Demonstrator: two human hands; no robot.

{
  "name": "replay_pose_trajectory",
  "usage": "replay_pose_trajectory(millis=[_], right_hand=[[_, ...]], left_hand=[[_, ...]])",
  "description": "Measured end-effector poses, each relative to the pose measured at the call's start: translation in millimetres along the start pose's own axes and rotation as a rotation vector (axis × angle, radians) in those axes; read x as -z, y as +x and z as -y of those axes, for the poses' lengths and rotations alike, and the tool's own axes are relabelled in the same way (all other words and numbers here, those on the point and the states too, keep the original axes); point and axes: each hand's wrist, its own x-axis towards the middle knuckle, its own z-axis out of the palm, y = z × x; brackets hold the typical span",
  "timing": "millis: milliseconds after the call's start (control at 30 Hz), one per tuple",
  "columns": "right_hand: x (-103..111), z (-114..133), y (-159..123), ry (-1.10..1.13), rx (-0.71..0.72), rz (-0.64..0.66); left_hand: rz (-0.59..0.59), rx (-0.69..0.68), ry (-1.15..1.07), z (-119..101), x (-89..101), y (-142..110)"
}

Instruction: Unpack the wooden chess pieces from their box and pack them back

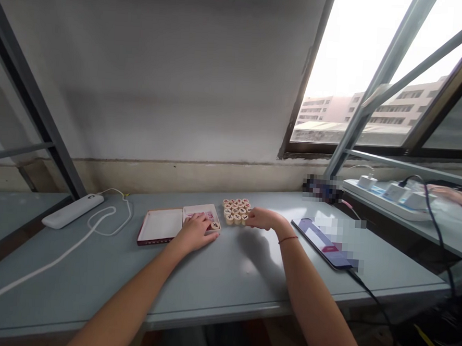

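Note:
Round cream xiangqi pieces (235, 211) with carved characters stand in a tight, stacked block on the desk. At the block's near right corner, my right hand (263, 218) has its fingers curled against a xiangqi piece (245, 219). My left hand (196, 232) rests over the white half of a shallow box (202, 210), its thumb apart from the other fingers. A single xiangqi piece (214, 226) shows just beside those fingertips, in the box's corner. The box's other half, a red-sided lid (161, 224), lies to the left. My left hand hides part of the box's inside.
A tablet (322, 245) with a black cable lies to the right. A white power strip (386, 195) with plugs sits on the ledge at far right. At left is a white device (72, 210) with a long white cable (53, 263). The wall (181, 86) bounds the desk's back.

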Motion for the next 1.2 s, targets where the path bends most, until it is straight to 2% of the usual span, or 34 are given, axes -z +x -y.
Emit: replay_pose_trajectory(millis=[133,233,400,567,633,767,833,900,1033,1200], right_hand=[[-8.4,14.9,1.2,0.16,0.322,0.047],[-23.5,30.7,5.4,0.138,0.466,-0.012],[-41.9,47.2,11.3,0.026,0.509,-0.103],[-32.0,42.8,9.1,0.124,0.535,-0.138],[-19.8,31.8,7.0,0.225,0.473,-0.161],[4.9,-4.2,4.9,0.333,0.173,-0.27],[11.7,-21.7,5.2,0.287,0.024,-0.244],[13.5,-34.0,6.1,0.255,-0.066,-0.155],[9.3,-42.0,9.1,0.283,-0.095,0.008],[6.4,-41.4,12.4,0.298,-0.104,0.046]], left_hand=[[-0.021,-0.004,-0.011,0.4,-2.8,1.0],[-0.008,0.016,-0.009,-0.7,-2.8,2.0],[-0.023,-0.001,-0.009,-2.4,-1.3,3.1],[-0.009,0.012,-0.026,-1.9,-0.2,3.0],[-0.008,0.013,-0.039,-2.1,0.3,2.3],[-0.015,0.015,-0.039,-3.8,0.8,0.4],[-0.008,0.023,-0.014,-4.4,0.4,-0.2],[-0.007,0.025,0.002,-4.2,-0.3,-0.4],[-0.02,0.008,-0.008,-3.6,-0.5,0.3],[-0.02,0.007,-0.016,-6.8,2.7,0.8]])
